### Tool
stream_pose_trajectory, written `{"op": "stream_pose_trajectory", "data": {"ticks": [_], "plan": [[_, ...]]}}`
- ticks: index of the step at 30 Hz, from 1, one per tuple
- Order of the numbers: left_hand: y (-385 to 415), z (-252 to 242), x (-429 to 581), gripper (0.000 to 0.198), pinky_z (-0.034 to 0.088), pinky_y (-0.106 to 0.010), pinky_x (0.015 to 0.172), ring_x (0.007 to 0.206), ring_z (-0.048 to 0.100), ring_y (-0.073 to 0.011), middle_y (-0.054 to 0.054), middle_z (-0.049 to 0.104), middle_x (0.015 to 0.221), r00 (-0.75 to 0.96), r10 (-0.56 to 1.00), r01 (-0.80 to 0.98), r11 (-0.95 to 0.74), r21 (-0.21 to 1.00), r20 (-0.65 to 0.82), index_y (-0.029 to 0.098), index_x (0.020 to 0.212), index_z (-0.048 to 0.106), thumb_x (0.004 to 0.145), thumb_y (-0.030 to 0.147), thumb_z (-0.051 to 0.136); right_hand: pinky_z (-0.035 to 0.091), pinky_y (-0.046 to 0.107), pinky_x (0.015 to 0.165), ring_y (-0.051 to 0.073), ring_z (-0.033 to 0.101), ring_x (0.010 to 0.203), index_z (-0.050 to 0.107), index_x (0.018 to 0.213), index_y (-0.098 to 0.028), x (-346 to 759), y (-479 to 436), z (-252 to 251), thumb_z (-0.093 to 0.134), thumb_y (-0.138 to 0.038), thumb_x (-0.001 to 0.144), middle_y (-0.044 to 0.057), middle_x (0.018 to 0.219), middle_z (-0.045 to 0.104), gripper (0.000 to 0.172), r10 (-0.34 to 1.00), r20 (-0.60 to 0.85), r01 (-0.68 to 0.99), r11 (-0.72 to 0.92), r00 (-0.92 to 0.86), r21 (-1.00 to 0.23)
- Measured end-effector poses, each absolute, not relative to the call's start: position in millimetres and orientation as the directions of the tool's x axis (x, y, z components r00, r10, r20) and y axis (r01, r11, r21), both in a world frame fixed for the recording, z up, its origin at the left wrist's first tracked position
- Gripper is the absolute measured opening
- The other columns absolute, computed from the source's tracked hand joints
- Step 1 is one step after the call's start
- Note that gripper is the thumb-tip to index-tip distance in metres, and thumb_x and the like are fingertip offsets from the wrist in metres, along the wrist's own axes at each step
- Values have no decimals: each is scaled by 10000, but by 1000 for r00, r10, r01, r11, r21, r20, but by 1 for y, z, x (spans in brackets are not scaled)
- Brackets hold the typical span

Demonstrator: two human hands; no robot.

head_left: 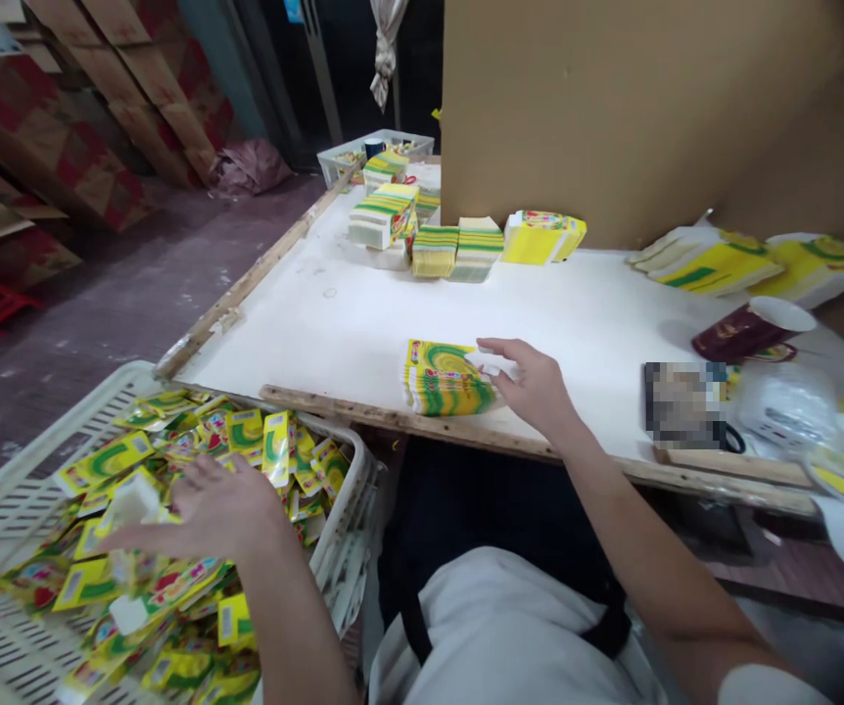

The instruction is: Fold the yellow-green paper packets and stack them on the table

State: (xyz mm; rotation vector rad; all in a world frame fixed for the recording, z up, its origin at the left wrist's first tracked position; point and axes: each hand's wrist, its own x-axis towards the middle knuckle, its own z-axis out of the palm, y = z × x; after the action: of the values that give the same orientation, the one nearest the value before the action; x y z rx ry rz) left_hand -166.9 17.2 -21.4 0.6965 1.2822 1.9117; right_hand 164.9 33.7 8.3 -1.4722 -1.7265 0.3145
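My left hand (206,509) reaches into a white plastic crate (40,441) full of loose yellow-green packets (246,436), its taped fingers closed on one of them. My right hand (532,382) rests on the white table (334,313) with its fingers on the right edge of a small stack of the same packets (444,377) near the table's front edge.
Several neat bundles of packets (437,245) stand at the back of the table beside a tall cardboard sheet (613,108). More packet stacks (716,259), a dark red cup (749,328) and plastic bags lie at the right. Cardboard boxes are stacked at the far left.
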Motion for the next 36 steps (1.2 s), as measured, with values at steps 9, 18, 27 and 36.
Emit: {"op": "stream_pose_trajectory", "data": {"ticks": [9,18,27,36], "plan": [[18,-14,-81,414,445,-350,913,1048,570,-192,-85,607,1119,-378,924,-544,-170,822,-59,223,1025,581,791,539,451,441,377,855,242,583,959,597,1097,-172,158,51,15,541,-166,759,73,1051,657,343,971,238,912,115,-20,-394],[12,-16,-60,276,477,-227,681,707,617,-106,-33,662,824,-248,960,-547,-30,836,-128,161,941,622,735,343,638,421,344,805,236,576,919,602,1017,-155,141,47,6,499,-53,752,105,987,635,302,985,152,949,125,-83,-291],[7,-22,-41,278,468,-200,674,676,606,-79,-13,664,809,-143,973,-514,82,854,-180,174,932,618,708,332,669,409,360,792,247,546,950,512,1048,-168,140,40,1,511,-70,752,112,1013,596,311,980,195,930,104,-36,-351],[8,-25,-40,284,467,-200,662,666,601,-79,-12,660,794,-138,968,-511,111,853,-209,167,926,620,694,321,677,391,379,785,268,543,885,536,981,-152,135,38,0,494,-114,801,136,936,601,188,977,213,956,75,-13,-285]]}}
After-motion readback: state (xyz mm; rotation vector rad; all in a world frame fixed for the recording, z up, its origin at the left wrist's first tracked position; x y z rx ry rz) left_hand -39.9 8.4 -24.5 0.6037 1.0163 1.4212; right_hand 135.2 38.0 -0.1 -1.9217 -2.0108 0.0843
